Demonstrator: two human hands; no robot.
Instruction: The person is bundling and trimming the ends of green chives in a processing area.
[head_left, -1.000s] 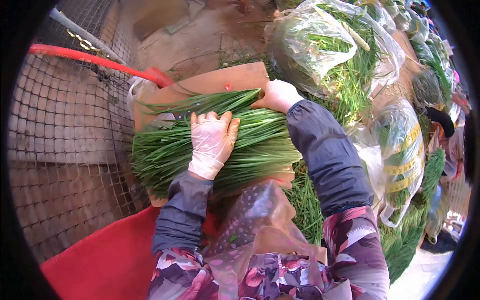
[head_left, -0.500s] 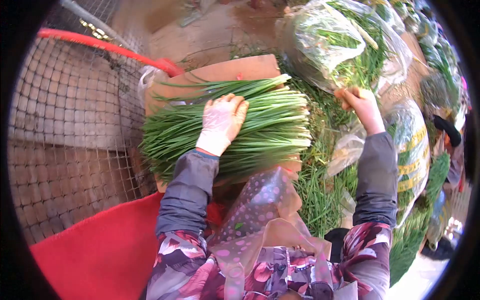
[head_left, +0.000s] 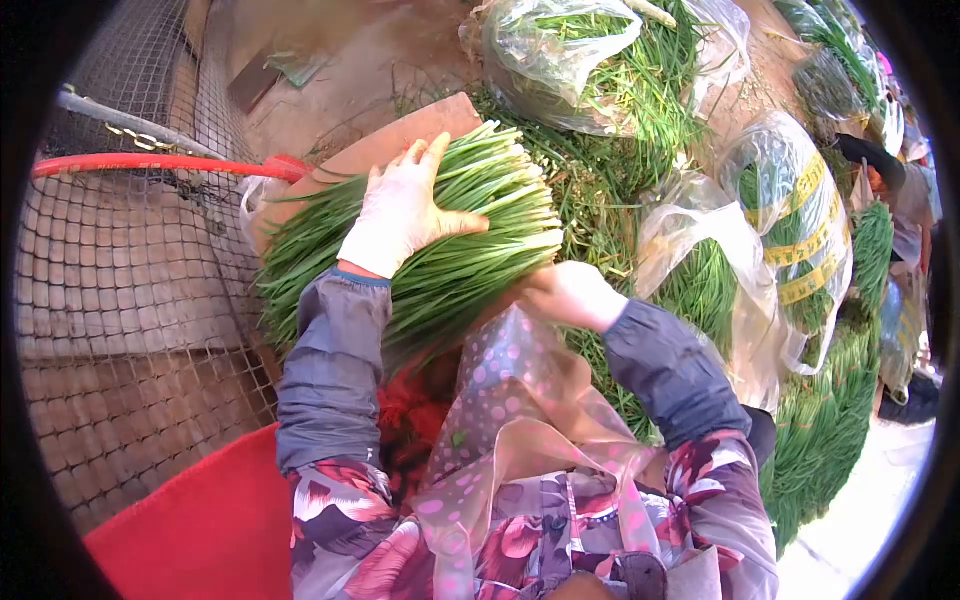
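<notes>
A thick pile of garlic chives (head_left: 470, 200) lies with its pale cut ends to the right and its leaves to the left. On top of it rests my left hand (head_left: 405, 212), in a thin pale glove. Its fingers reach over the far side and its thumb is spread out to the right across the stalks. My right hand (head_left: 572, 293) is bare and touches the near right edge of the pile, below the pale ends. Its fingertips are blurred and partly hidden there. Beneath the chives a sheet of cardboard (head_left: 440, 118) shows at the far edge.
Behind stands a clear plastic bag of greens (head_left: 570, 75). To the right are an open bag (head_left: 690, 225) and a yellow-taped bag (head_left: 800, 230). Loose trimmings (head_left: 600, 200) cover the ground. Netting (head_left: 130, 260) with a red tube (head_left: 170, 163) is on the left; red cloth (head_left: 200, 520) lies near.
My right hand has come down and left from beside the far bag to the chives' near edge. My left hand has moved its thumb out wide. The pile now looks tilted and more compact.
</notes>
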